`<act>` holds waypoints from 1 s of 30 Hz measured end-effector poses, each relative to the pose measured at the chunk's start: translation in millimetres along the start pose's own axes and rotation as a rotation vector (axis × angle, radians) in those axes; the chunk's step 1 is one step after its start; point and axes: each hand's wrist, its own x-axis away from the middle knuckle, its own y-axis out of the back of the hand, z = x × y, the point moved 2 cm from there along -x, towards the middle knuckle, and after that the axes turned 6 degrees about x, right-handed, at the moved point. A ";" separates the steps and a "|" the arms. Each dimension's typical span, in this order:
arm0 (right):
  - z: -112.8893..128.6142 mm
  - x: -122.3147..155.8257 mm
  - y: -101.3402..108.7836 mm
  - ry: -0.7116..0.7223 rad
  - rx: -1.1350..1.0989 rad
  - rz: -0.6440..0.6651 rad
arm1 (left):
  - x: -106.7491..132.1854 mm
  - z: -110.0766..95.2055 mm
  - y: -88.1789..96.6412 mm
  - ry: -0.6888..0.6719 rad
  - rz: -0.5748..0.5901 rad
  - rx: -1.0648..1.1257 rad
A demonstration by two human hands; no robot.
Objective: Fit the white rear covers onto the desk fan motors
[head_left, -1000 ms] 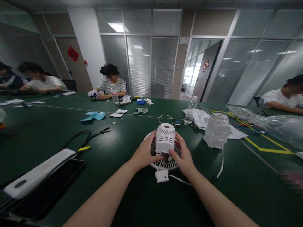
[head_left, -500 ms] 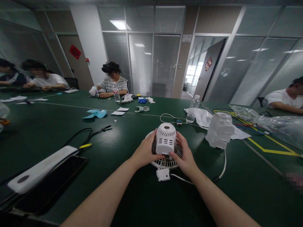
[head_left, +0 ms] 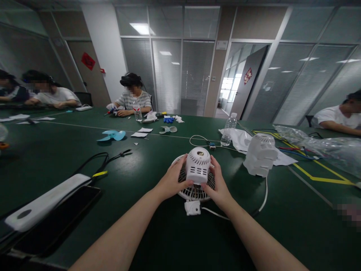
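Note:
Between my two hands is a white slotted fan motor cover (head_left: 197, 165), a rounded shell with a hole in its top. My left hand (head_left: 174, 180) grips its left side, the thumb at the lower edge. From the right, my right hand (head_left: 219, 183) holds the other side the same way. Beneath the cover lies a round white fan grille (head_left: 186, 194) on the green table. A small white plastic piece (head_left: 192, 207) sits in front of the grille, with a white cable beside it. What is inside the cover is hidden.
Stacked white covers (head_left: 261, 154) stand at right, near a water bottle (head_left: 229, 130) and plastic wrap (head_left: 332, 150). A blue fan blade (head_left: 112, 135) and a clear blade (head_left: 168, 130) lie farther back. At left are a white power strip (head_left: 47, 203) and a dark phone-like slab (head_left: 60, 222). Co-workers sit around.
The cover has tipped slightly, so the hole in its top shows more. Both hands stay on it. The whole view has shifted a little. The co-worker opposite has moved a hand.

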 end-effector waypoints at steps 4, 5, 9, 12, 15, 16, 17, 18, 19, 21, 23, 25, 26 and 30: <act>-5.0 -0.7 -5.0 -0.082 0.057 0.001 | -1.2 1.8 0.0 0.015 -0.013 0.011; -6.3 -1.3 -6.2 -0.100 0.075 0.001 | -1.7 1.9 0.0 0.012 -0.013 0.005; -9.0 -4.5 -8.7 -0.112 0.088 0.023 | -3.7 0.7 0.3 0.001 -0.006 -0.018; -8.0 -6.0 -8.2 -0.119 0.068 0.039 | -4.5 -0.8 0.7 -0.004 -0.001 -0.021; -4.2 -7.2 -6.3 -0.135 0.062 0.046 | -4.1 -1.5 1.5 0.012 -0.002 -0.018; -2.6 -7.6 -5.3 -0.146 0.060 0.049 | -3.8 -1.4 1.8 0.025 -0.002 -0.019; -1.0 -8.2 -4.1 -0.158 0.056 0.054 | -3.4 -1.2 2.1 0.038 -0.001 -0.021; 0.4 -8.8 -2.7 -0.172 0.051 0.061 | -3.1 -1.0 2.3 0.050 0.002 -0.026; 1.5 -9.5 -1.2 -0.185 0.045 0.068 | -2.8 -0.6 2.6 0.059 0.007 -0.031; 2.6 -10.6 1.7 -0.203 0.034 0.078 | -2.2 0.1 2.8 0.071 0.019 -0.042; 2.1 -11.2 3.5 -0.213 0.030 0.086 | -1.7 0.8 2.7 0.080 0.028 -0.044; 0.6 -11.3 3.5 -0.216 0.023 0.090 | -1.4 1.5 2.5 0.091 0.029 -0.038; -0.2 -11.2 3.1 -0.214 0.018 0.088 | -1.3 1.8 2.4 0.096 0.028 -0.032; -1.6 -10.9 0.7 -0.192 0.003 0.072 | -1.5 1.8 1.6 0.098 0.025 -0.004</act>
